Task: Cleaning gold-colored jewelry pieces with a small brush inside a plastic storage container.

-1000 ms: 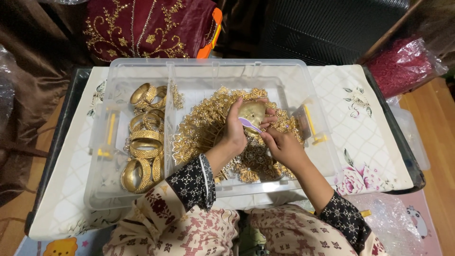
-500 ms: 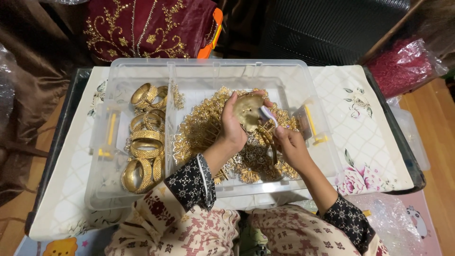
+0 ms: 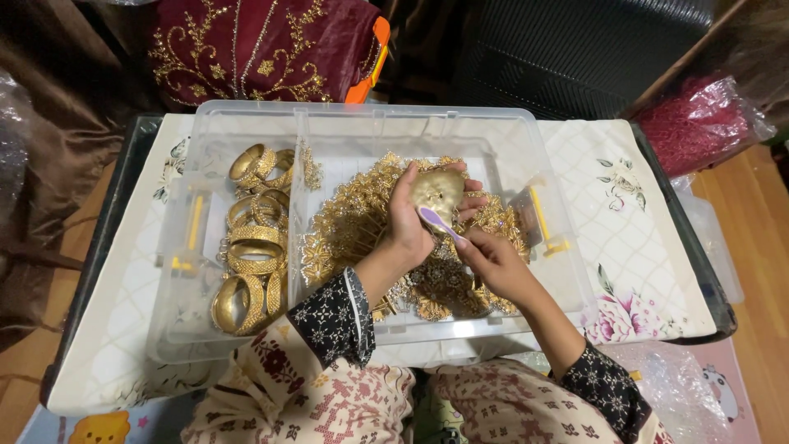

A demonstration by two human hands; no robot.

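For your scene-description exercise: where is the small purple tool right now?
In the head view, the purple tool sits near the centre, pinched by the right hand against the gold ornament held in the left hand, above the gold pieces in the clear box.

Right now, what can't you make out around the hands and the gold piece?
- Head view: the underside of the gold piece, covered by the left hand.
- The purple tool: its far end is hidden inside the right hand.
- Ornaments beneath both hands in the clear bin, covered by wrists.
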